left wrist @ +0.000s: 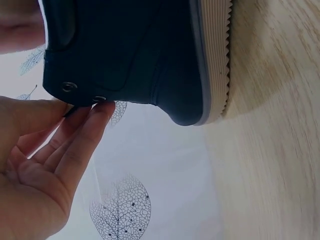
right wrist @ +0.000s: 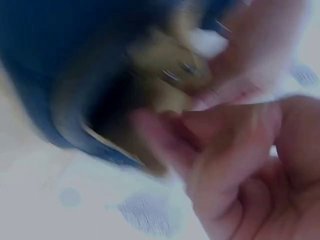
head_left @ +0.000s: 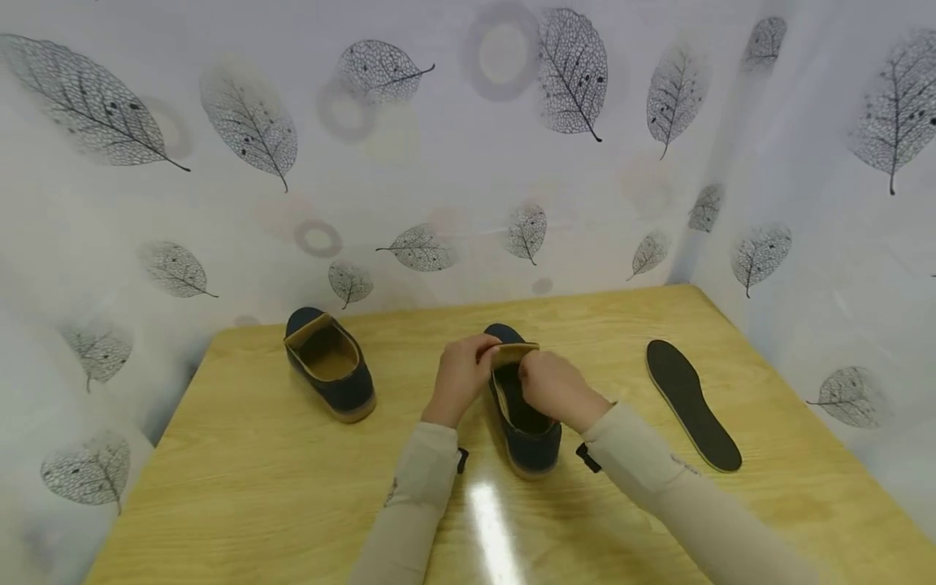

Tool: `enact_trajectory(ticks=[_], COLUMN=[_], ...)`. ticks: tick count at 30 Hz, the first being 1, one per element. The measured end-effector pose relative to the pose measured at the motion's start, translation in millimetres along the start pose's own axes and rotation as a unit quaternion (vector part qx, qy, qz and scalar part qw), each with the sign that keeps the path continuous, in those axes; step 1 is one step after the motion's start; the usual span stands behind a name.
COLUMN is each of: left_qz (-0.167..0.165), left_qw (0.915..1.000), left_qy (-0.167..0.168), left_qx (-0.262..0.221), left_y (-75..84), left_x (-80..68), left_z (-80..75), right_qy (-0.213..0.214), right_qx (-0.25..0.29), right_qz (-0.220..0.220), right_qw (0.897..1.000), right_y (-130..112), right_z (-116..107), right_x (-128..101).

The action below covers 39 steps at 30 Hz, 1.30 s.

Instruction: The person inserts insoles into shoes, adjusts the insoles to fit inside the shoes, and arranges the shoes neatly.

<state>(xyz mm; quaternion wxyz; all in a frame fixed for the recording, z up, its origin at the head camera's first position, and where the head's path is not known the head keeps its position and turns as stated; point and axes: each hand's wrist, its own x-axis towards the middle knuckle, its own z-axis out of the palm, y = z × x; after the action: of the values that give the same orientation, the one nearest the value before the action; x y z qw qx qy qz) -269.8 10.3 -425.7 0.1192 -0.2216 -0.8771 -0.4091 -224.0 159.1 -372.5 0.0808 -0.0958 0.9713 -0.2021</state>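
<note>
A dark navy shoe with a pale ribbed sole stands in the middle of the table, its toe pointing away. My left hand pinches the shoe's edge at the front of the opening, thumb and fingers beside the metal eyelets in the left wrist view. My right hand grips the opposite side of the opening with curled fingers; one finger reaches inside in the blurred right wrist view. The tan tongue is raised between the hands. The shoe's inside looks dark at the bottom.
A second navy shoe with a tan inside stands at the back left. One black insole lies flat on the wooden table to the right. Behind the table hangs a white curtain with leaf prints.
</note>
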Motion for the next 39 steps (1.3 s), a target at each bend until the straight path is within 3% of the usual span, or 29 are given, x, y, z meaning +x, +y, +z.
enact_trajectory(ticks=[3,5,11,16,22,30,36,39], left_qz=[0.000,0.001,0.012,0.018,-0.009,0.002,0.009,-0.011], left_qw=[1.0000,1.0000,0.9998,0.9997,0.9992,0.9970,0.9862,0.9798], left_qy=[-0.005,-0.005,-0.008,-0.018,-0.040,-0.064,-0.094,-0.095], left_qx=[-0.007,-0.004,0.011,0.006,-0.002,0.045,0.136,0.176], left_y=[1.2,1.6,2.4,5.8,11.0,18.3,29.2,38.1], left_x=[-1.2,-1.8,-4.3,-5.1,-7.8,-13.5,-20.3,-23.6], left_z=[2.1,3.1,5.2,1.6,-3.5,-7.3,-9.7,-10.2], right_qy=[0.130,0.165,0.109,0.131,0.174,0.216,0.248,0.243], right_qx=[0.011,0.031,0.122,0.144,0.126,0.101,0.009,0.000], right_qz=[-0.025,-0.046,-0.110,-0.131,-0.134,-0.158,-0.204,-0.176], right_qw=[0.991,0.985,0.980,0.972,0.967,0.958,0.947,0.954], right_y=[13,28,62,63,61,60,62,60], right_z=[-11,-14,-3,9,19,25,32,33], right_x=[-5,-3,2,-1,-4,-9,-11,-11])
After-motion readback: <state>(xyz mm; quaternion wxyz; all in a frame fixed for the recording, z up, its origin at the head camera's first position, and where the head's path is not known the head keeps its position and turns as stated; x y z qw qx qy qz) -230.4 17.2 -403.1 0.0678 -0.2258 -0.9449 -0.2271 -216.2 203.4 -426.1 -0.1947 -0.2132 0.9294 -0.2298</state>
